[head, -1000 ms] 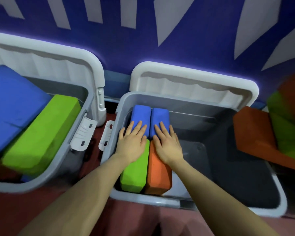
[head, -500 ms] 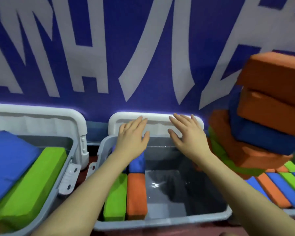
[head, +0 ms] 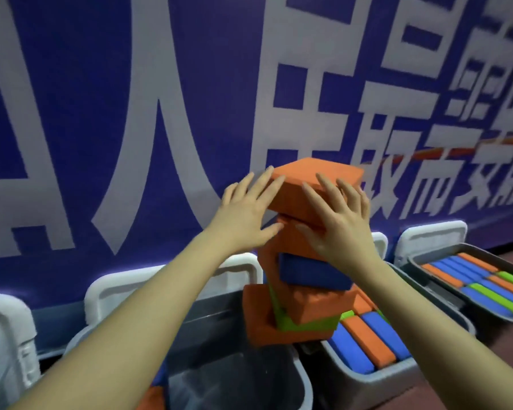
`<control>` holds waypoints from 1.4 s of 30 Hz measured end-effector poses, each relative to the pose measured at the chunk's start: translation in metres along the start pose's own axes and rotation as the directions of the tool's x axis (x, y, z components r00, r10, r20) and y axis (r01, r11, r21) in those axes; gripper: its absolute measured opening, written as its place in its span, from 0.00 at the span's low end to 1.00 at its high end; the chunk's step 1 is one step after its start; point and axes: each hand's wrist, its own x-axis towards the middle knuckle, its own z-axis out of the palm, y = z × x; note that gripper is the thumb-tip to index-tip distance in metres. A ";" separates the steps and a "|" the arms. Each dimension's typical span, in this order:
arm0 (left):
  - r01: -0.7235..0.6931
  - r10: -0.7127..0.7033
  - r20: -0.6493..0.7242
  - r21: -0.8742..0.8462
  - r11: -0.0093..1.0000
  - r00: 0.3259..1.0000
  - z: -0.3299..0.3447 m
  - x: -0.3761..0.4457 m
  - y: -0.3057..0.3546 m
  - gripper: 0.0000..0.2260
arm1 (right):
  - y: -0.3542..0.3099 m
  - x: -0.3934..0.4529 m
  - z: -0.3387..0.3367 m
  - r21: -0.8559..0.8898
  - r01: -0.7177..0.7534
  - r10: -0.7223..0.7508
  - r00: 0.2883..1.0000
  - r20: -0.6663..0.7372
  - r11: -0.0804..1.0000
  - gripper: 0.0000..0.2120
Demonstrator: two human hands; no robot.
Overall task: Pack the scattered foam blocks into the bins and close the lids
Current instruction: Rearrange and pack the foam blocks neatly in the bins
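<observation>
Hands: left hand (head: 246, 214) and right hand (head: 339, 220) spread, flanking top orange rectangular foam block (head: 314, 180) | Below: leaning unpacked foam stack (head: 305, 291) | Grey plastic bins (head: 365, 377): part-filled, lids open.

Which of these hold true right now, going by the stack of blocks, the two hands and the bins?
1. The top block of the stack is orange. True.
2. Both hands are down inside a bin. False: the left hand and right hand are raised at the top block, fingers spread.
3. A blue block sits partway down the stack. True.
4. The far right bin holds only green blocks. False: it holds orange, blue and green ones.
5. The wall behind is red. False: it is blue with white characters.
</observation>
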 end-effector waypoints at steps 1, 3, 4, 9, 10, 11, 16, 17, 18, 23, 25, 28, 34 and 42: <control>-0.028 0.027 0.015 0.043 0.999 1.000 0.000 0.010 0.003 0.38 | 0.008 0.001 -0.001 -0.019 -0.042 0.043 0.997 0.070 0.999 0.32; -0.050 0.047 0.037 0.088 0.995 0.998 0.003 0.024 0.008 0.39 | 0.020 0.002 -0.001 -0.009 -0.065 0.065 0.982 0.178 0.998 0.38; -0.057 0.053 0.045 0.103 0.993 0.998 0.005 0.030 0.010 0.40 | 0.023 0.003 -0.002 0.006 -0.058 0.056 0.977 0.205 0.998 0.39; -0.092 0.081 0.069 0.187 0.978 0.994 0.013 0.040 0.010 0.40 | 0.026 0.005 -0.002 0.077 -0.054 0.038 0.979 0.199 0.996 0.38; -0.086 0.075 0.062 0.200 0.976 0.995 0.014 0.039 0.010 0.40 | 0.026 0.005 -0.001 0.093 -0.031 0.013 0.983 0.183 0.995 0.38; -0.078 0.067 0.055 0.218 0.973 0.996 0.013 0.037 0.009 0.40 | 0.025 0.005 0.000 0.101 -0.008 -0.008 0.987 0.162 0.995 0.38; -0.091 0.157 -0.183 0.327 0.941 0.970 0.000 0.028 -0.002 0.45 | 0.016 0.013 -0.007 0.206 0.073 -0.078 0.997 0.017 0.976 0.37; -0.101 0.204 -0.253 0.367 0.925 0.946 -0.004 0.027 -0.007 0.44 | 0.014 0.017 -0.010 0.231 0.102 -0.104 0.995 -0.006 0.967 0.37; -0.108 0.246 -0.307 0.404 0.908 0.919 -0.010 0.025 -0.013 0.42 | 0.011 0.021 -0.012 0.253 0.134 -0.134 0.991 -0.017 0.958 0.36; -0.164 0.480 -0.385 0.622 0.766 0.788 -0.038 0.004 -0.041 0.32 | -0.012 0.035 -0.007 0.323 0.224 -0.229 0.973 -0.023 0.919 0.34; -0.153 0.516 -0.391 0.666 0.730 0.762 -0.044 -0.006 -0.049 0.28 | -0.021 0.037 -0.002 0.340 0.246 -0.250 0.968 -0.033 0.908 0.34; -0.132 0.480 -0.407 0.640 0.757 0.778 -0.040 -0.018 -0.055 0.25 | -0.028 0.037 0.005 0.331 0.259 -0.252 0.965 -0.067 0.907 0.31; 0.046 0.180 -0.448 0.448 0.893 0.876 -0.019 -0.034 -0.052 0.23 | -0.002 0.008 0.024 0.118 0.057 -0.083 0.970 0.230 0.991 0.33; 0.257 -0.083 -0.454 0.337 0.906 0.887 0.024 -0.050 -0.037 0.23 | -0.001 0.002 0.033 -0.229 0.184 -0.042 0.857 0.514 0.956 0.46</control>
